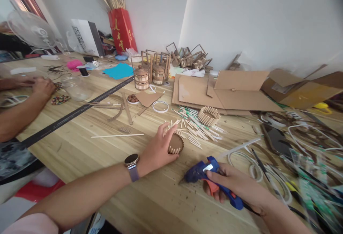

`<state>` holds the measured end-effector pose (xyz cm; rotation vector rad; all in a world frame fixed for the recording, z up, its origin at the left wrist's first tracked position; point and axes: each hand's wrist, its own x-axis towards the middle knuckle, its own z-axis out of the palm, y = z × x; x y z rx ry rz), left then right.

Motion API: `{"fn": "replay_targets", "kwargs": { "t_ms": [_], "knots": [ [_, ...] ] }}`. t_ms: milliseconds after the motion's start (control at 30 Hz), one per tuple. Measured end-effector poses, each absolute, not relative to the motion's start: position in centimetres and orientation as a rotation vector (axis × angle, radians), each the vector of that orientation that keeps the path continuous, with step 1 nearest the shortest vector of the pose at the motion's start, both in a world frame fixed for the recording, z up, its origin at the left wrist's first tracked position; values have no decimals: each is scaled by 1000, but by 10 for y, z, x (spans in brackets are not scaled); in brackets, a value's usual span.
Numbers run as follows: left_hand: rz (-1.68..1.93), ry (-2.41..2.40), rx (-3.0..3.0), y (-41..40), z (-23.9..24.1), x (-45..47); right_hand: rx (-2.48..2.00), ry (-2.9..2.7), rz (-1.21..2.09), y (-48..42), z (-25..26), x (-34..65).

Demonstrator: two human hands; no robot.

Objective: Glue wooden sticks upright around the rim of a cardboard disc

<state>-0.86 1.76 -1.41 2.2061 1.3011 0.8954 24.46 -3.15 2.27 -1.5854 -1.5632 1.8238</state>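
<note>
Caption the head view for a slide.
Left hand steadies a stick-rimmed cardboard disc; right hand grips a blue glue gun.

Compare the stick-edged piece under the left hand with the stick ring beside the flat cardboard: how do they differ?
The left hand rests on the stick-edged piece; the stick ring lies untouched. The stick-edged piece shows a closed brown face; the stick ring opens upward. The stick-edged piece lies nearer the person than the stick ring. Both are round and edged with short pale sticks.

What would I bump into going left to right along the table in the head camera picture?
First another person's hand → clear jar → wristwatch → left hand holding the round cardboard base → blue glue gun in the right hand.
</note>
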Motion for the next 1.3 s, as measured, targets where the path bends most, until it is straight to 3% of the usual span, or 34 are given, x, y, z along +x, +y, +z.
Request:
{"fn": "replay_targets", "kwargs": {
  "t_ms": [100, 267, 500, 733, 1300],
  "knots": [
    [894, 1305, 2212, 18, -14, -9, -1747, -1815, 1697, -31, 27, 244],
    [869, 1320, 2191, 17, -13, -9, -2212, -2381, 825, -28, 45, 233],
    [844, 1343, 2186, 18, -12, -8, -2083, -2384, 240, 6, 48, 223],
    [867, 1323, 2203, 17, -12, -9, -1869, -2485, 250, 46, 29, 201],
    [852, 1323, 2195, 17, -10, -8, -1822, -2631, 299, 35, 34, 196]
  ]
}}
